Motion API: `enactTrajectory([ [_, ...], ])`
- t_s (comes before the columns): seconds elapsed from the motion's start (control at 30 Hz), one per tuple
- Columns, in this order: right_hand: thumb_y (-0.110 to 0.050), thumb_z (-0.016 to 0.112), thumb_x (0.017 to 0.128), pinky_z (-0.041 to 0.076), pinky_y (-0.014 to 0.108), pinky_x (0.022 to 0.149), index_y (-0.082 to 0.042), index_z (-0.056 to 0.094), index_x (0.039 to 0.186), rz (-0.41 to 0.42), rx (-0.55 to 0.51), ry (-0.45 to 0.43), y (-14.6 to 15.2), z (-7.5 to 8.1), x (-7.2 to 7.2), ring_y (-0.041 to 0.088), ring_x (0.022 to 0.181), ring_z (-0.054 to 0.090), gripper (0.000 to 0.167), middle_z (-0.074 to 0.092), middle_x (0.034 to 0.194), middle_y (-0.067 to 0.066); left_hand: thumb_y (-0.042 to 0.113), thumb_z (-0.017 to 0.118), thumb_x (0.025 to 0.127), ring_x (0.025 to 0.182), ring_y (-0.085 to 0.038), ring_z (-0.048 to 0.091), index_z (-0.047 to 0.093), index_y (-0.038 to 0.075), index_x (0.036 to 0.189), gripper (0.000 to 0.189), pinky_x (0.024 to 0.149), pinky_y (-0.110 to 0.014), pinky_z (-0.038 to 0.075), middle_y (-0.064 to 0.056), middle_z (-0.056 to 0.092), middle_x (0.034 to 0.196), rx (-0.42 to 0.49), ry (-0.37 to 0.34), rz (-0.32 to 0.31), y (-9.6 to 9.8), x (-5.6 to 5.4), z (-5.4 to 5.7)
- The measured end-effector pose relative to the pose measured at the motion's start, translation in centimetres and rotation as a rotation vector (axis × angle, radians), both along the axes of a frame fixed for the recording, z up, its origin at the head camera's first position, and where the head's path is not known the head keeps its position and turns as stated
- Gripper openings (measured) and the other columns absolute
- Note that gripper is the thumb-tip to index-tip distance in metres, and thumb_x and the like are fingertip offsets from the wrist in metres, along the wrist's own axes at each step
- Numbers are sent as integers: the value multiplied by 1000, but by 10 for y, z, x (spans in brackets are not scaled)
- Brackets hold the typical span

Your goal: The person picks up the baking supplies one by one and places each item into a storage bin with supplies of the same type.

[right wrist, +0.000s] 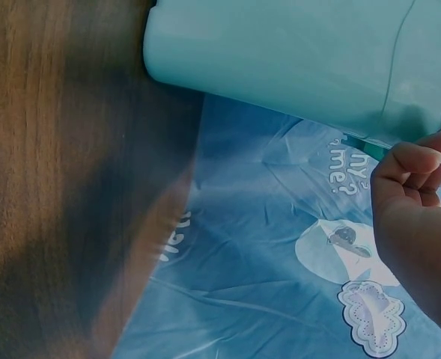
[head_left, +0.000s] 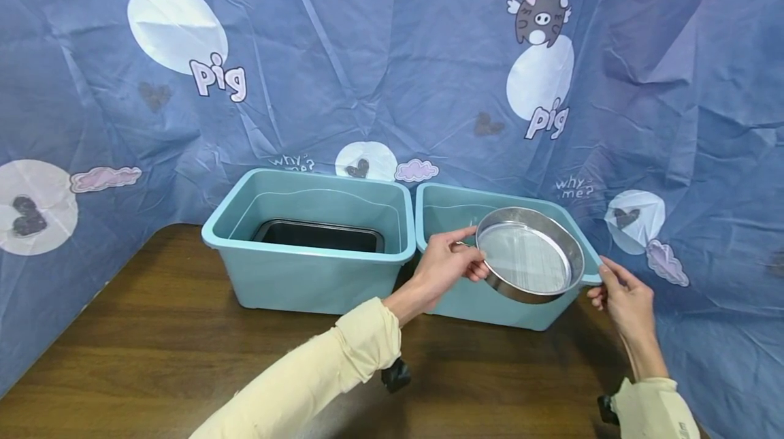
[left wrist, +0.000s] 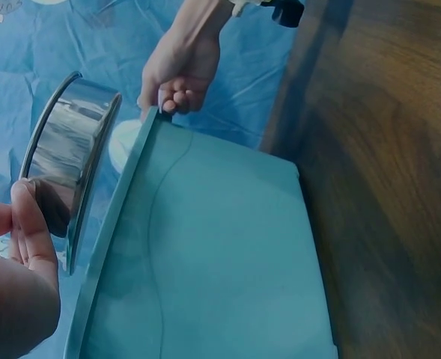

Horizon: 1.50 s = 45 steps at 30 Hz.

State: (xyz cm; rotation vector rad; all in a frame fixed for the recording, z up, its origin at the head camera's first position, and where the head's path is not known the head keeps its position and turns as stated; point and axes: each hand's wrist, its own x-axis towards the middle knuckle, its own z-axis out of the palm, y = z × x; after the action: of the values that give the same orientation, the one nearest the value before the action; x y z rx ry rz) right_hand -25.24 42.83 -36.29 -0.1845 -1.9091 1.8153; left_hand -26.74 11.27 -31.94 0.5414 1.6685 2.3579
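My left hand [head_left: 446,263] pinches the near-left side of a round metal sieve [head_left: 527,258] with fine mesh. The sieve is held tilted above the right-hand teal bin [head_left: 490,304], covering part of its opening. In the left wrist view the sieve's shiny side wall [left wrist: 67,142] stands apart from the bin's rim, with fingers of the left hand [left wrist: 29,247] on it. My right hand [head_left: 627,303] grips the right front corner of that bin's rim, thumb on top and fingers curled; the right wrist view shows this hand [right wrist: 418,187] at the bin's edge. Most of the bin's inside is hidden.
A second teal bin [head_left: 312,282] stands close on the left, with a dark rectangular tray [head_left: 318,236] lying inside. Both bins stand on a brown wooden table [head_left: 184,357]. A blue printed cloth [head_left: 380,51] hangs behind and beside the table.
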Motion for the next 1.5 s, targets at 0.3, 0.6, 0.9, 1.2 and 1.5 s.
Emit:
enactTrajectory([
  [0.3, -10, 58, 106, 44, 15, 42, -35, 74, 94, 2, 6, 24, 2, -2, -1, 4, 43, 56, 31, 63, 55, -2, -6, 60, 97, 62, -9, 66, 46, -2, 152, 58, 69, -27, 60, -6, 69, 72, -6, -12, 11, -4, -7, 2],
  [0.6, -9, 57, 106, 44, 15, 43, -37, 75, 93, 4, -12, -3, 2, -2, -1, 4, 44, 56, 36, 63, 55, -1, -7, 59, 97, 62, -10, 66, 47, -2, 152, 57, 67, -25, 59, -5, 69, 73, 10, -19, 36, -4, -14, 2],
  [0.9, -9, 57, 106, 44, 14, 42, -36, 74, 94, 4, 3, 21, 2, -4, -2, 4, 43, 56, 34, 63, 54, -2, -8, 59, 97, 61, -10, 65, 45, -4, 152, 57, 64, -22, 57, -5, 69, 72, 25, -25, 50, -3, -17, 2],
  [1.2, -8, 56, 106, 44, 14, 43, -37, 74, 93, -1, -3, 16, 2, -4, -3, 4, 43, 56, 37, 63, 54, -1, -7, 59, 96, 62, -9, 65, 44, -6, 152, 58, 65, -22, 58, -4, 67, 70, 26, -26, 82, -2, -24, 4],
  [1.5, -9, 57, 106, 45, 15, 43, -38, 74, 93, -15, 15, 8, 0, -2, -1, 4, 43, 57, 36, 63, 54, -1, -9, 57, 94, 62, -10, 65, 42, -8, 152, 60, 65, -23, 58, -5, 67, 69, 49, -25, 94, -1, -26, 8],
])
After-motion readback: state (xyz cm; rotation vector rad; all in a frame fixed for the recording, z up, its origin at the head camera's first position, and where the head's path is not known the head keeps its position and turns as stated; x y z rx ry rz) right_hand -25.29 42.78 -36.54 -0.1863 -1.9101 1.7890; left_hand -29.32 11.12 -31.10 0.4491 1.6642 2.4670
